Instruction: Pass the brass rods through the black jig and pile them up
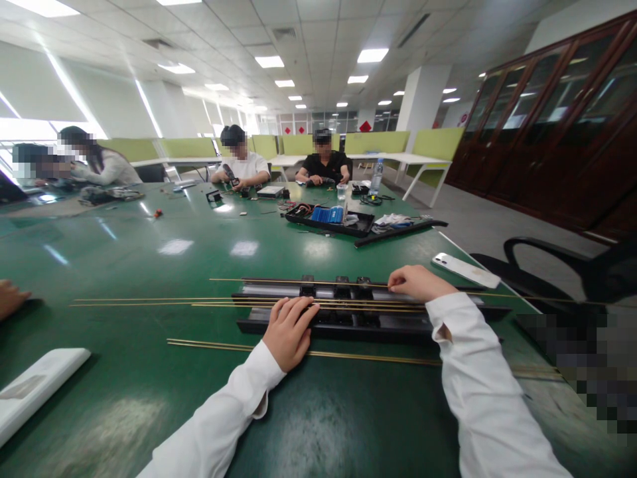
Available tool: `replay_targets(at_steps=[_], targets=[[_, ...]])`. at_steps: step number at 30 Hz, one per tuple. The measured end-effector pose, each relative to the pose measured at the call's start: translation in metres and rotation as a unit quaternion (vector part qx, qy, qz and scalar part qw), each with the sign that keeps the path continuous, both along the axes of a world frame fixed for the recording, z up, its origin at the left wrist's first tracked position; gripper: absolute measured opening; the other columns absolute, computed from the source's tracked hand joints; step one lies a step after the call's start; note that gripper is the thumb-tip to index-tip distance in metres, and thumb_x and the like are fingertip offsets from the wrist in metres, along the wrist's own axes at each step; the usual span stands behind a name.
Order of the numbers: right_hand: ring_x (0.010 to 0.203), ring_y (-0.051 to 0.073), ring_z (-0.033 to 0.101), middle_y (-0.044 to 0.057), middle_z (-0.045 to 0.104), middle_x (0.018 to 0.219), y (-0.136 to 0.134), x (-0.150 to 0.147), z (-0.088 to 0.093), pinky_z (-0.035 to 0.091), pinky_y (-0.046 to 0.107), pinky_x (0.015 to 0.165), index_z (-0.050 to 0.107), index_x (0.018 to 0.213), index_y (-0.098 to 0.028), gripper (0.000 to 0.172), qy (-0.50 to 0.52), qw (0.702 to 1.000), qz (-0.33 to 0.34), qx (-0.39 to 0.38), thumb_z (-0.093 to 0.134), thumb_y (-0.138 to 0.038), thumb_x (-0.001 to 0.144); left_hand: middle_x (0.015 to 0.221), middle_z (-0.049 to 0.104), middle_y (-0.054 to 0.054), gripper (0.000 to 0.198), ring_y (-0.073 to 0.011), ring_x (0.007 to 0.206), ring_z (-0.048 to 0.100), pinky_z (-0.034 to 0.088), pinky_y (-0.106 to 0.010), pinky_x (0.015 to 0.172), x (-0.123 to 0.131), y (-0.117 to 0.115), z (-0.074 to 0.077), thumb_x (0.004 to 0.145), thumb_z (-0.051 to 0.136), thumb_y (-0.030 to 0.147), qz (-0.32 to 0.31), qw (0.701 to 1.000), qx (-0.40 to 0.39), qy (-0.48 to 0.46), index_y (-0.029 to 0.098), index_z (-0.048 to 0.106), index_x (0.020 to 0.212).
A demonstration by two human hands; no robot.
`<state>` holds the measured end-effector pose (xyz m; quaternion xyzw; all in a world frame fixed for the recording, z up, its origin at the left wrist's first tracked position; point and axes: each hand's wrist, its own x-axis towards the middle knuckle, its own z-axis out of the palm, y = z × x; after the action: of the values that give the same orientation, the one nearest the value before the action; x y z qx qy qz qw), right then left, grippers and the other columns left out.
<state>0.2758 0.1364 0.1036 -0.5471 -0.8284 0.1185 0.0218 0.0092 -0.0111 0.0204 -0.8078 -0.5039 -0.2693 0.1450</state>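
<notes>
A long black track [378,318] lies across the green table [149,265] in front of me. Several thin brass rods [149,302] lie along and beside it, with more rods [209,345] nearer to me. My left hand [290,330] rests on the near side of the track, fingers stretched flat over the rods. My right hand [417,281] sits at the far edge of the track, fingers curled and pinched on one brass rod [279,281]. Both arms wear white sleeves.
A white phone [465,269] lies right of the track. A black tray [331,221] with blue parts stands farther back. A white bar [34,388] lies near left; another person's hand [10,297] shows at the left edge. Several people sit at the far end. A black chair [557,272] stands right.
</notes>
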Motion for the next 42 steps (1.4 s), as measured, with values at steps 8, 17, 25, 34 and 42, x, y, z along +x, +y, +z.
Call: replay_targets(at_steps=[8, 17, 25, 34, 42], targets=[[0.073, 0.016, 0.060, 0.002, 0.068, 0.076, 0.005, 0.008, -0.003, 0.044, 0.024, 0.067, 0.070, 0.070, -0.023, 0.011, 0.008, 1.000, -0.009, 0.001, 0.061, -0.027, 0.065, 0.128, 0.044, -0.009, 0.048, -0.0239, 0.118, 0.036, 0.022, -0.044, 0.101, -0.002, 0.000, -0.001, 0.076, 0.042, 0.015, 0.002, 1.000, 0.000, 0.004, 0.017, 0.042, 0.124], [0.071, 0.016, 0.060, 0.002, 0.068, 0.074, 0.005, 0.016, 0.001, 0.044, 0.023, 0.067, 0.070, 0.068, -0.023, 0.010, 0.011, 1.000, -0.019, -0.012, 0.061, -0.025, 0.063, 0.127, 0.044, -0.008, 0.050, -0.0243, 0.118, 0.037, 0.022, -0.045, 0.100, -0.005, 0.000, -0.003, 0.076, 0.042, 0.014, -0.005, 1.000, 0.008, -0.002, 0.019, 0.040, 0.125], [0.074, 0.016, 0.061, 0.002, 0.069, 0.076, 0.006, 0.022, -0.001, 0.043, 0.022, 0.066, 0.068, 0.071, -0.020, 0.014, 0.001, 0.999, -0.023, -0.031, 0.056, -0.022, 0.065, 0.128, 0.044, -0.008, 0.049, -0.0240, 0.118, 0.037, 0.022, -0.044, 0.101, -0.006, -0.001, -0.001, 0.076, 0.042, 0.015, 0.000, 1.000, 0.006, 0.000, 0.018, 0.041, 0.125], [0.074, 0.016, 0.061, 0.001, 0.069, 0.073, 0.012, 0.036, -0.006, 0.043, 0.022, 0.064, 0.067, 0.067, -0.020, 0.013, 0.001, 0.998, -0.041, -0.038, 0.054, -0.021, 0.064, 0.127, 0.044, -0.008, 0.048, -0.0237, 0.118, 0.036, 0.022, -0.044, 0.101, -0.008, -0.003, 0.002, 0.076, 0.042, 0.014, 0.001, 1.000, -0.002, 0.001, 0.018, 0.041, 0.124], [0.076, 0.017, 0.062, 0.004, 0.069, 0.080, 0.018, 0.035, -0.008, 0.045, 0.023, 0.067, 0.066, 0.078, -0.019, 0.017, 0.033, 0.999, -0.030, 0.009, 0.055, -0.025, 0.066, 0.128, 0.044, -0.008, 0.050, -0.0242, 0.117, 0.037, 0.022, -0.044, 0.101, -0.009, 0.001, -0.004, 0.075, 0.043, 0.015, 0.000, 1.000, 0.011, 0.002, 0.018, 0.041, 0.125]])
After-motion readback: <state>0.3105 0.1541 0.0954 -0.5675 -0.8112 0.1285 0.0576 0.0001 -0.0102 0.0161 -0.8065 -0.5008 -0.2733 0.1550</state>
